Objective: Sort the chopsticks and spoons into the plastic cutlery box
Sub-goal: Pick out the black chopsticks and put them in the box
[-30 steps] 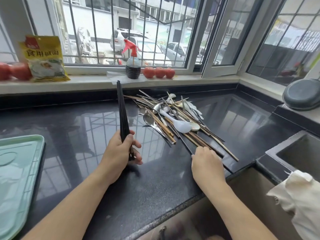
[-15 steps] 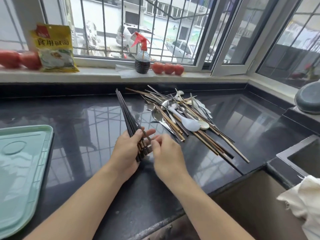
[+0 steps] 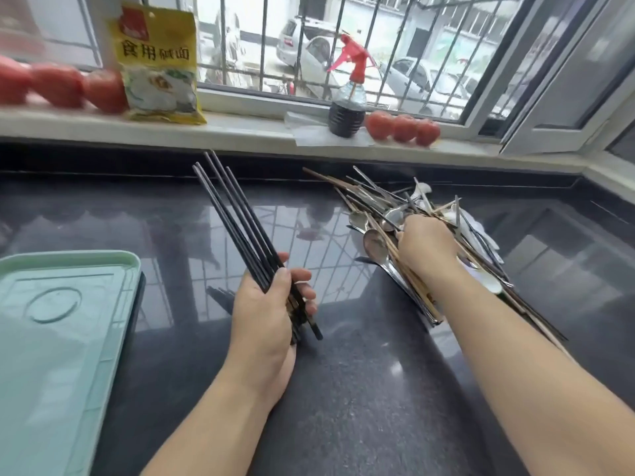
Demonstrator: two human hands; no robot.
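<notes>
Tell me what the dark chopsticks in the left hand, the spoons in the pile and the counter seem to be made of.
Dark chopsticks: probably plastic or lacquered wood, uniformly black and smooth.
Spoons: the one marked looks like polished steel, silvery and reflective; some white ones look ceramic or plastic.
Counter: looks like polished dark stone, speckled, mirroring the window bars.

The right hand [image 3: 424,247] has left the left hand [image 3: 266,314] and moved to the pile of cutlery [image 3: 385,214], where it now lies on top of the spoons and brown chopsticks. The bundle of black chopsticks [image 3: 237,221] in the left hand has fanned out and leans away from the pile.
</notes>
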